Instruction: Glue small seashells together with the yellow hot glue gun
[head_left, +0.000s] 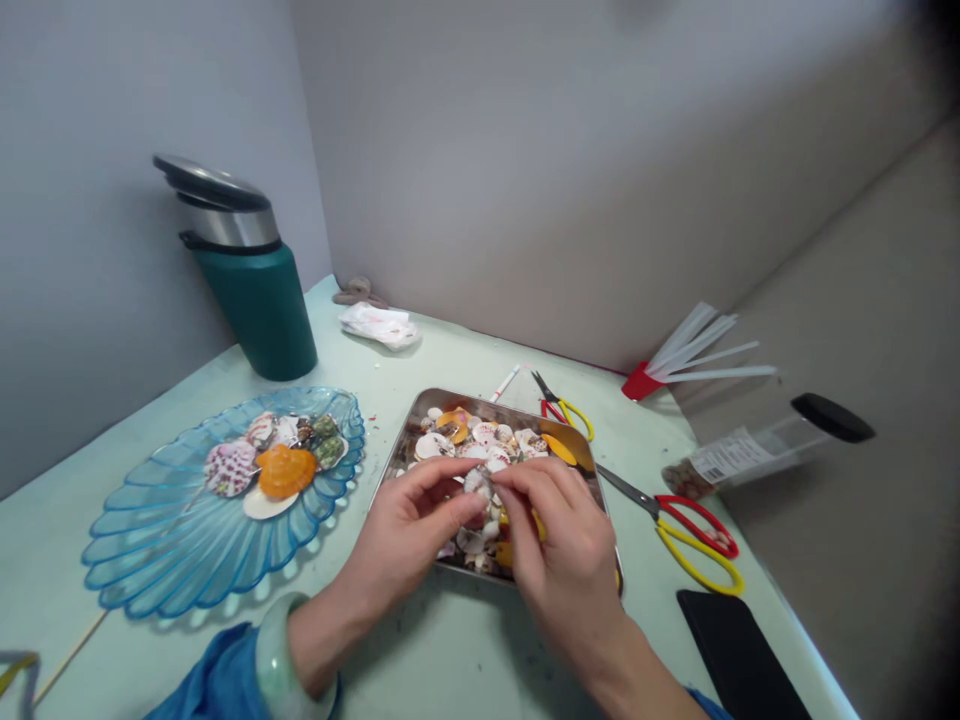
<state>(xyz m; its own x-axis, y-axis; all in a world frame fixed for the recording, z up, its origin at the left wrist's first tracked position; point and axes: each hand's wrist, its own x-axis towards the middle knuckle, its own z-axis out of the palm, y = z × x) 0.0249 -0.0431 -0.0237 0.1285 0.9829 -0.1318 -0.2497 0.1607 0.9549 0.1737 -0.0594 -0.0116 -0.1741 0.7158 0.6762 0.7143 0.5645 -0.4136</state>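
Observation:
A metal tray (411, 422) full of mixed seashells sits in front of me on the pale green table. Over its near half, my left hand (409, 530) and my right hand (555, 540) meet, both pinching one small pale shell (477, 484) between fingertips. A jade bangle (279, 655) and a blue sleeve are on my left wrist. To the left lies a blue scallop-shaped glass dish (161, 545) holding several sorted shells, among them an orange one (285, 470).
A teal flask (251, 285) with a steel lid stands at the back left. Large red-and-yellow scissors (686, 535) and small scissors (562, 405) lie right of the tray. A black phone (739, 660), a clear capped tube (765, 450), glue sticks (697, 355) and a crumpled wrapper (379, 325) are nearby.

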